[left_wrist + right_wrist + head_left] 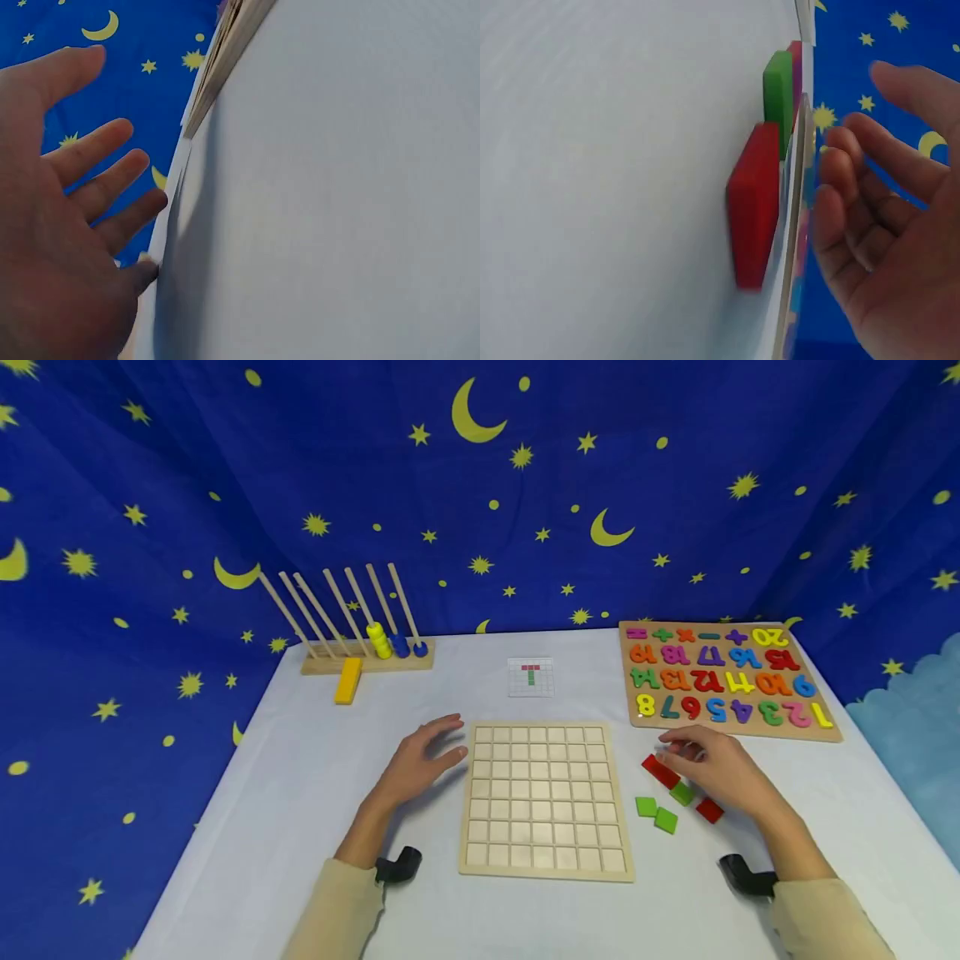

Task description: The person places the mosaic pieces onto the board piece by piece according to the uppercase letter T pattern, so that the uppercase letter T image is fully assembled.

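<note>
My left hand (420, 764) hovers at the left edge of a wooden grid board (546, 802), its fingers spread and relaxed. The left wrist view shows the same palm (67, 247) with nothing in it. Over a small group of square tiles is my right hand (716, 764), fingers loosely bent. Red tiles (660, 772) lie right below its fingertips, a green tile (682, 792) beside them. Two more green tiles (666, 820) are nearer the board, and a red tile (709, 810) lies under the wrist side. In the right wrist view a red tile (754, 202) stands out close to the bare fingers.
Beyond the board lies a small pattern card (531, 677) with a red and green T. A wooden number puzzle (731, 681) is at the back right. At the back left stands a peg counter (367, 662) with rings, a yellow block (348, 681) leaning at its front.
</note>
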Tool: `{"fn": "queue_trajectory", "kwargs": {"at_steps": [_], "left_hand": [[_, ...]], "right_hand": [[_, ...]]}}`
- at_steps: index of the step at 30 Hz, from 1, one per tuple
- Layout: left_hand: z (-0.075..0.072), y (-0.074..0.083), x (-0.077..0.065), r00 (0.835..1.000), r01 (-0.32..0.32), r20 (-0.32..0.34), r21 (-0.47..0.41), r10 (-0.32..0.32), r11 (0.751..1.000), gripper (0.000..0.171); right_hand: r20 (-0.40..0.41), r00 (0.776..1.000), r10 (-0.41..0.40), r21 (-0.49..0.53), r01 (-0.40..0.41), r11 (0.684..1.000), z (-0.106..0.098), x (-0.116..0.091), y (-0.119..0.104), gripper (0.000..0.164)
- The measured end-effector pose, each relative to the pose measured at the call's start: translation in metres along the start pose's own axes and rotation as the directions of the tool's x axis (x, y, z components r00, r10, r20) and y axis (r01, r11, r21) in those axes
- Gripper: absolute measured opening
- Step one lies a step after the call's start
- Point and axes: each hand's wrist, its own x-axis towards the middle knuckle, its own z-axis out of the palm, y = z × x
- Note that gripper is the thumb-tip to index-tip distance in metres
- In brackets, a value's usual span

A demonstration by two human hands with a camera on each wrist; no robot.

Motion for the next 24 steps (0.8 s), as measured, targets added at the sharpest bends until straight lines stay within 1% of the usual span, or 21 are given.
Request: {"fn": "queue_trajectory", "kwargs": {"at_steps": [3,6,8,11,13,15,17,18,24], "left_hand": [[0.005,-0.004,0.003,0.998,-0.06,0.021,0.028,0.059,0.998,0.051],[0.009,-0.007,0.003,0.994,-0.107,0.033,0.089,0.104,0.99,0.049],[0.01,-0.009,0.003,0.992,-0.127,0.045,0.143,0.122,0.982,0.05],[0.011,-0.011,0.004,0.988,-0.148,0.081,0.238,0.132,0.96,0.056],[0.012,-0.012,0.004,0.984,-0.163,0.112,0.305,0.135,0.938,0.062],[0.012,-0.012,0.005,0.98,-0.18,0.141,0.352,0.138,0.918,0.067],[0.011,-0.011,0.004,0.978,-0.185,0.158,0.375,0.134,0.909,0.069],[0.011,-0.011,0.003,0.979,-0.182,0.161,0.377,0.129,0.908,0.07],[0.011,-0.007,0.003,0.979,-0.175,0.163,0.362,0.122,0.916,0.07]], "right_hand": [[0.036,0.999,-0.008,0.005,0.008,1.0,0.004,0.004,-0.001,0.047],[0.058,0.998,-0.017,-0.001,0.017,1.0,0.007,0.007,-0.003,0.047],[0.081,0.996,-0.023,-0.009,0.023,1.0,0.009,0.008,-0.004,0.049],[0.097,0.995,-0.022,-0.02,0.024,0.999,0.012,0.009,-0.004,0.051],[0.106,0.994,-0.025,-0.021,0.028,0.999,0.014,0.008,-0.004,0.051],[0.104,0.994,-0.029,-0.018,0.031,0.999,0.015,0.008,-0.003,0.048],[0.106,0.994,-0.036,-0.012,0.037,0.999,0.017,0.007,-0.003,0.045],[0.108,0.994,-0.034,-0.013,0.036,0.999,0.018,0.007,-0.003,0.043],[0.096,0.995,-0.031,-0.017,0.033,0.999,0.019,0.004,-0.001,0.041]]}}
